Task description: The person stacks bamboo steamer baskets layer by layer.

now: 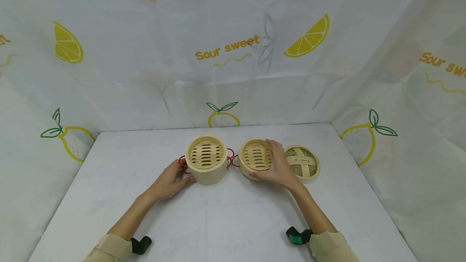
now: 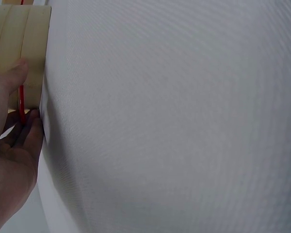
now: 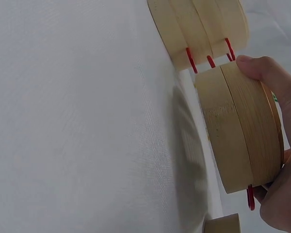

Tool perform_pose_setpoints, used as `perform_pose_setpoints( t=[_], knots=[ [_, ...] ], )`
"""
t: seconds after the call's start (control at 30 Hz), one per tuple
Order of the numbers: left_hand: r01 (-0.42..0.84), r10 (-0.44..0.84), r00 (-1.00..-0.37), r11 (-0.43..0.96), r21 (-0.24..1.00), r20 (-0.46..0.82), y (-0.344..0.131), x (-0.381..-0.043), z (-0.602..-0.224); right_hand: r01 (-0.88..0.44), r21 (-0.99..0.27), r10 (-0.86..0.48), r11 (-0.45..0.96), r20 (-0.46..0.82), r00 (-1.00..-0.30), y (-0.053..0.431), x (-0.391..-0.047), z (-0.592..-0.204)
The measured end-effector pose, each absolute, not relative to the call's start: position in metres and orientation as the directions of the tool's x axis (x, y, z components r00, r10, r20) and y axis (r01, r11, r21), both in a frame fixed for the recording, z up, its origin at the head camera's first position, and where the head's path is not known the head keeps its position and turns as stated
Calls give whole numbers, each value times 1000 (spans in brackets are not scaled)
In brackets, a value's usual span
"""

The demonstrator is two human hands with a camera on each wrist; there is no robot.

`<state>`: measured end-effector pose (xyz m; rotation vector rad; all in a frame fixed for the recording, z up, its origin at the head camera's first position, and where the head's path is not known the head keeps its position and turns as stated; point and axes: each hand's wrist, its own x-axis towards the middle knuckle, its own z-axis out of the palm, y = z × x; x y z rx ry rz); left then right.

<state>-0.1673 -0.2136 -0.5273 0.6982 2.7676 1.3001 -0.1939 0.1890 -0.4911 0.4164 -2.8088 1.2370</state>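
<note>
Two bamboo steamer tiers stand stacked as one round steamer stack (image 1: pixel 208 176), with a slatted top and red loop handles on its sides. My left hand (image 1: pixel 169 183) grips its left side, the thumb on the front wall and the fingers around by the red handle (image 2: pixel 22 99). A single bamboo steamer basket (image 3: pixel 233 126), also slatted and red-handled, is in my right hand (image 1: pixel 280 169), thumb and fingers spread across its right side. In the right wrist view its base is tilted above the table, with a shadow beneath. Its left handle meets the stack's right handles.
A round woven bamboo lid (image 1: pixel 302 163) with crossed strips lies just right of my right hand. Everything is on a white-covered table (image 1: pixel 218 225). Lemon-printed white cloth (image 1: pixel 174 72) hangs behind and at both sides. Black straps (image 1: pixel 298 235) circle both wrists.
</note>
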Motion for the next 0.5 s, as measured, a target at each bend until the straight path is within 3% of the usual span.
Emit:
perform_pose_setpoints(
  t=[0.5],
  knots=[
    [399, 397, -898, 554, 731, 190, -213, -167, -527, -255, -725, -207, 640, 157, -966, 193, -191, -479]
  ],
)
